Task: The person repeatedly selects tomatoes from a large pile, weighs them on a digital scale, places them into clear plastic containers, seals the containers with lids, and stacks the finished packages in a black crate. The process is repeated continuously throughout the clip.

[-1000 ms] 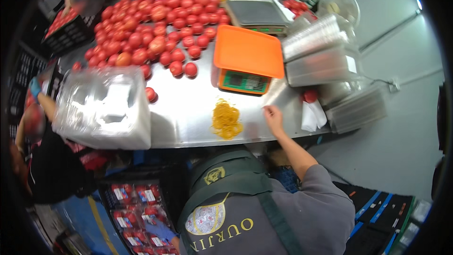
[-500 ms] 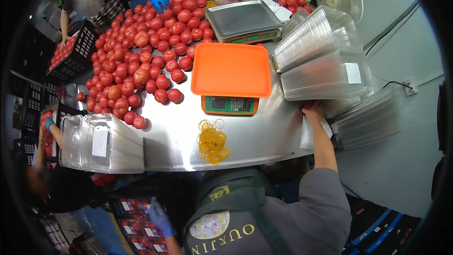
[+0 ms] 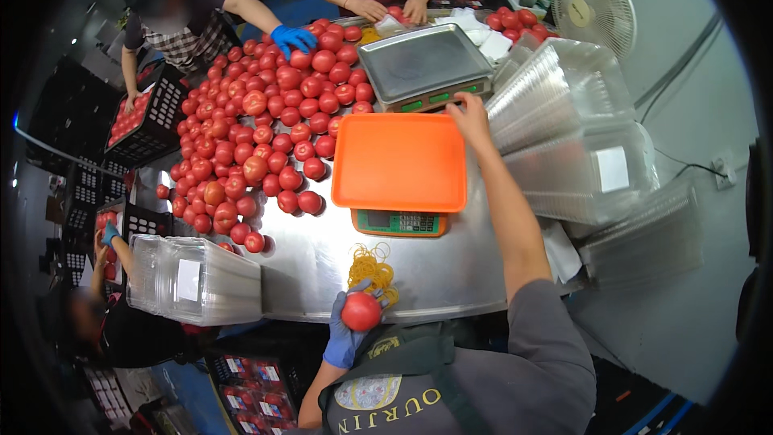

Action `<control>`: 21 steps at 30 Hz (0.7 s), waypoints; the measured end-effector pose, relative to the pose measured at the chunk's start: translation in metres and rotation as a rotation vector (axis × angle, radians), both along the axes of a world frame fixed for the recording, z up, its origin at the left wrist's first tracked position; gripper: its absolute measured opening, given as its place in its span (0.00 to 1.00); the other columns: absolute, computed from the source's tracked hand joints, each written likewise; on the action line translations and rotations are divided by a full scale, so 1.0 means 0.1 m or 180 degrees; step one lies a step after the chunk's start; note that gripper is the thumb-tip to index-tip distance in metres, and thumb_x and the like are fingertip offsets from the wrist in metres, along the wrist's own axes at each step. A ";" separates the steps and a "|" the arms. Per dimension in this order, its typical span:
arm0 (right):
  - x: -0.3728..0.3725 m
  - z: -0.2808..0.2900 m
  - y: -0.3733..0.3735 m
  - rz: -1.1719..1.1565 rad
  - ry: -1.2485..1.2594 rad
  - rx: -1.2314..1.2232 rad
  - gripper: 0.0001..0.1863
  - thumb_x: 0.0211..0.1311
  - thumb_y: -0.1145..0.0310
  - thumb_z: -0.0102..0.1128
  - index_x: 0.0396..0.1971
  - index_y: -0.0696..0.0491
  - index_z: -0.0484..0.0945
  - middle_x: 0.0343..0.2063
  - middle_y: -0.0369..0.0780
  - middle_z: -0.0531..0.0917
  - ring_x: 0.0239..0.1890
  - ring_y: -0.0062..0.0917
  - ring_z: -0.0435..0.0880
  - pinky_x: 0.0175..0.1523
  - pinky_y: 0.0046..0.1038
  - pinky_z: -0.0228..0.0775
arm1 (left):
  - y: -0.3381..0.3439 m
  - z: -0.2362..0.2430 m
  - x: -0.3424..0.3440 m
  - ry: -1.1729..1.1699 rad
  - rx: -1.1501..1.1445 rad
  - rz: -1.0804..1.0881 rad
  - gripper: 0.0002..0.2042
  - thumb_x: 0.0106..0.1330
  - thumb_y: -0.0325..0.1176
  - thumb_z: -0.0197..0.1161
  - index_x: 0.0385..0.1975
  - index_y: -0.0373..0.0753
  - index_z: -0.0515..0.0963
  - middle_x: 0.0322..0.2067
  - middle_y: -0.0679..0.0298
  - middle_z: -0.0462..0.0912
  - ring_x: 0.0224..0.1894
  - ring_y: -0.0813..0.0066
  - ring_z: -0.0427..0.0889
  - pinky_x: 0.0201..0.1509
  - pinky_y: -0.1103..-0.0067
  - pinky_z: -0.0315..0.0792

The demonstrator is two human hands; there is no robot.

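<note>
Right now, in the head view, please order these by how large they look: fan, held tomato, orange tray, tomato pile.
1. Tomato pile
2. Orange tray
3. Fan
4. Held tomato
The fan stands farther off; its real rank is unsure.

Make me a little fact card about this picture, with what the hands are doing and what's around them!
Left hand: blue glove, holding one red tomato
Right hand: bare, by the orange tray's upper right corner
Under the tray: orange scale with a green panel
Beyond the left hand: yellow loops in a heap
Tomato pile: across the metal table's left side
Clear boxes: stacked left and right
</note>
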State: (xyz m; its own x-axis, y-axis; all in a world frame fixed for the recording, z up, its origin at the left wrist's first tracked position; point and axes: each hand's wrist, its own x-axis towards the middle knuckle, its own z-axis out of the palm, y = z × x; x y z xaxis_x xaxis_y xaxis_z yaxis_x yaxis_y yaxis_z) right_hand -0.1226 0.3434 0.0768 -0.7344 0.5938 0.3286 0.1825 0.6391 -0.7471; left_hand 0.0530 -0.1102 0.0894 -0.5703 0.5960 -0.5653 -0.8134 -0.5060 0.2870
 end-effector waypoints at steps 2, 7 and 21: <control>-0.51 -0.03 0.20 -0.0361 -0.1150 -0.0033 0.17 0.51 0.64 0.63 0.39 0.58 0.80 0.38 0.50 0.81 0.43 0.43 0.81 0.48 0.35 0.73 | -0.18 -0.03 0.03 0.0188 -0.0223 0.0120 0.35 0.63 0.58 0.52 0.63 0.38 0.60 0.52 0.47 0.72 0.52 0.46 0.75 0.46 0.52 0.76; -0.95 -0.74 0.74 0.0113 -0.2784 -0.0041 0.22 0.36 0.59 0.75 0.32 0.57 0.85 0.36 0.48 0.85 0.40 0.38 0.85 0.46 0.33 0.75 | -0.60 -0.15 0.30 0.0046 0.0001 0.0592 0.35 0.64 0.60 0.50 0.64 0.41 0.60 0.52 0.52 0.73 0.53 0.40 0.73 0.46 0.45 0.73; -0.08 0.73 -0.47 0.1846 0.0309 -0.2765 0.38 0.48 0.44 0.60 0.50 0.62 0.70 0.39 0.52 0.81 0.33 0.36 0.83 0.38 0.34 0.75 | -0.16 -0.01 0.22 -0.0387 -0.0685 0.0398 0.29 0.66 0.54 0.50 0.54 0.34 0.68 0.46 0.44 0.76 0.46 0.44 0.77 0.46 0.54 0.76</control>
State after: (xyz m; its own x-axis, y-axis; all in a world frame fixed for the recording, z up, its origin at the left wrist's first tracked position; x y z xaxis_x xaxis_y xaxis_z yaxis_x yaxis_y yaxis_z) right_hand -0.1305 0.2966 0.1494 -0.9752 0.2191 0.0307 -0.0656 -0.1536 -0.9860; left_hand 0.0746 -0.1263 0.0880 -0.5521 0.3841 -0.7400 -0.7835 -0.5426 0.3029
